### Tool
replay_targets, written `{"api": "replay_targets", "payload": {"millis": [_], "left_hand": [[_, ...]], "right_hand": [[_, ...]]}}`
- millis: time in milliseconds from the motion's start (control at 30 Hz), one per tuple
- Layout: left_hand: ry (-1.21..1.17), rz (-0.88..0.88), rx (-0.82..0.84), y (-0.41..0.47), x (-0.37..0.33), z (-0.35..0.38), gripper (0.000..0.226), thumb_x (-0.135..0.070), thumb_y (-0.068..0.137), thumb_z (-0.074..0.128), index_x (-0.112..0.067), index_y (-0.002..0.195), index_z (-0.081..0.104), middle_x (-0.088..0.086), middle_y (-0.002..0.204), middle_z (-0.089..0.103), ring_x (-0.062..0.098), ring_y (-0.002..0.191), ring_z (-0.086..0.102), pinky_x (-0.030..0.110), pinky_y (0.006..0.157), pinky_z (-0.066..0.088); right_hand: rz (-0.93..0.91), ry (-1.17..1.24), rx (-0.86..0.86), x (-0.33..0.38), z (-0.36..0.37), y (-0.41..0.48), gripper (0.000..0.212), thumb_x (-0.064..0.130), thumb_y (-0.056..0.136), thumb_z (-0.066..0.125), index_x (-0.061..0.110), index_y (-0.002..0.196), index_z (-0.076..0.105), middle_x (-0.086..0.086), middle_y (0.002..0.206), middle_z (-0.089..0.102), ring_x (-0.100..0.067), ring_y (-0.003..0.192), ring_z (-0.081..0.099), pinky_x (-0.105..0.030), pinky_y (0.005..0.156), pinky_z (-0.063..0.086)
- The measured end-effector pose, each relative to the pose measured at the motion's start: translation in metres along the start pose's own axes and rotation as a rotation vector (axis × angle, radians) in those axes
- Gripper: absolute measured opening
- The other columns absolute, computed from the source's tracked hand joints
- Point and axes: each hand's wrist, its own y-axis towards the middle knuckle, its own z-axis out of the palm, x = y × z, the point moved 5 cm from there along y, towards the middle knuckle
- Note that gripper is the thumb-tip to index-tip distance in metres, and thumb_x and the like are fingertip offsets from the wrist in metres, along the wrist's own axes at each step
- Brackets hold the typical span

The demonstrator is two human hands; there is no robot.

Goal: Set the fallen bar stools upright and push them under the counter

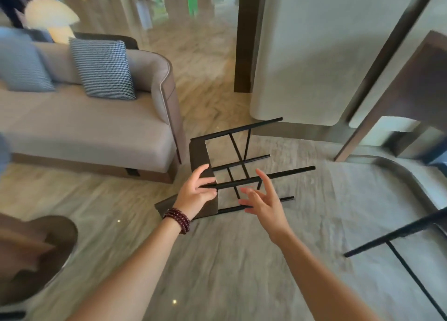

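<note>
fingers (202, 171) of the left hand (196, 194) are spread wide at the seat edge of the fallen bar stool (197, 155), the right hand (264, 203) splayed loose over its black legs, gripping nothing, while it lies on its side on the grey rug (242, 248) beside the sofa (96, 127).

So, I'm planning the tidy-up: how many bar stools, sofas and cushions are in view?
Bar stools: 2, the fallen stool and a stool cut off at right
Sofas: 1, grey sofa
Cushions: 2, houndstooth cushion, blue-grey cushion
Total: 5
</note>
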Motion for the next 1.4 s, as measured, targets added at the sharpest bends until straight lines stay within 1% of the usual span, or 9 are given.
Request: {"api": "replay_targets", "payload": {"millis": [100,267,533,667,867,1033,1200,1300,1400], "left_hand": [[-0.032,-0.047,-0.05,0.01,0.023,-0.053,0.064,0.003,0.08,0.064,-0.033,0.13,0.044,0.004,0.116,0.064,0.015,0.093,0.068,0.016,0.073,0.051],[-0.086,-0.13,-0.133,0.045,0.065,-0.119,0.064,0.005,0.08,0.061,-0.033,0.129,0.045,0.005,0.117,0.064,0.019,0.096,0.067,0.034,0.091,0.05],[-0.14,-0.244,-0.248,0.128,0.143,-0.188,0.064,0.009,0.081,0.057,-0.028,0.132,0.045,0.002,0.116,0.064,0.018,0.099,0.066,0.023,0.081,0.049],[-0.159,-0.315,-0.31,0.161,0.192,-0.216,0.061,0.008,0.081,0.057,-0.025,0.132,0.047,0.002,0.114,0.065,0.013,0.097,0.066,0.017,0.072,0.048],[-0.178,-0.414,-0.34,0.2,0.298,-0.246,0.069,0.016,0.078,0.057,-0.022,0.134,0.044,0.006,0.119,0.062,0.016,0.103,0.062,0.02,0.074,0.048],[-0.201,-0.48,-0.312,0.222,0.389,-0.251,0.072,0.019,0.076,0.056,-0.02,0.135,0.042,0.008,0.121,0.059,0.02,0.106,0.06,0.024,0.075,0.052],[-0.262,-0.549,-0.32,0.231,0.465,-0.249,0.073,0.022,0.074,0.055,-0.013,0.136,0.04,0.025,0.127,0.053,0.032,0.115,0.056,0.038,0.086,0.051],[-0.292,-0.578,-0.337,0.229,0.497,-0.25,0.074,0.023,0.074,0.054,-0.012,0.137,0.039,0.038,0.133,0.032,0.042,0.125,0.043,0.047,0.096,0.044],[-0.308,-0.616,-0.338,0.22,0.521,-0.251,0.073,0.023,0.073,0.056,-0.011,0.136,0.04,0.037,0.133,0.036,0.044,0.124,0.042,0.043,0.095,0.045]], "right_hand": [[0.056,-0.007,0.054,-0.014,0.055,0.022,0.051,0.027,0.095,0.055,0.046,0.137,0.032,-0.002,0.107,0.07,-0.012,0.09,0.071,-0.026,0.079,0.056],[0.103,-0.108,0.145,-0.044,0.119,0.083,0.054,0.021,0.095,0.057,0.039,0.141,0.035,0.002,0.107,0.07,-0.011,0.09,0.071,-0.034,0.083,0.056],[0.149,-0.277,0.294,-0.11,0.201,0.216,0.059,0.022,0.091,0.061,0.04,0.141,0.034,0.01,0.098,0.071,-0.008,0.092,0.067,-0.026,0.087,0.052],[0.189,-0.408,0.384,-0.16,0.238,0.265,0.063,0.023,0.089,0.062,0.044,0.14,0.032,0.01,0.103,0.068,-0.004,0.097,0.063,-0.011,0.069,0.048],[0.197,-0.606,0.492,-0.258,0.29,0.315,0.064,0.021,0.088,0.061,0.047,0.139,0.032,0.01,0.107,0.063,-0.008,0.109,0.058,-0.017,0.079,0.047],[0.108,-0.979,0.709,-0.344,0.345,0.337,0.068,0.014,0.089,0.054,0.036,0.147,0.025,-0.008,0.123,0.062,-0.028,0.107,0.06,-0.037,0.088,0.051],[-0.134,-1.399,0.91,-0.414,0.397,0.345,0.057,0.01,0.084,0.06,0.022,0.136,0.041,-0.007,0.119,0.063,-0.03,0.113,0.056,-0.036,0.091,0.042],[-0.18,-1.573,0.974,-0.449,0.413,0.349,0.05,0.013,0.087,0.061,0.019,0.132,0.041,-0.006,0.122,0.058,-0.028,0.116,0.053,-0.035,0.091,0.038],[-0.204,-1.616,0.96,-0.47,0.42,0.356,0.043,0.011,0.087,0.062,0.016,0.126,0.044,-0.006,0.119,0.06,-0.028,0.109,0.06,-0.034,0.077,0.041]]}}
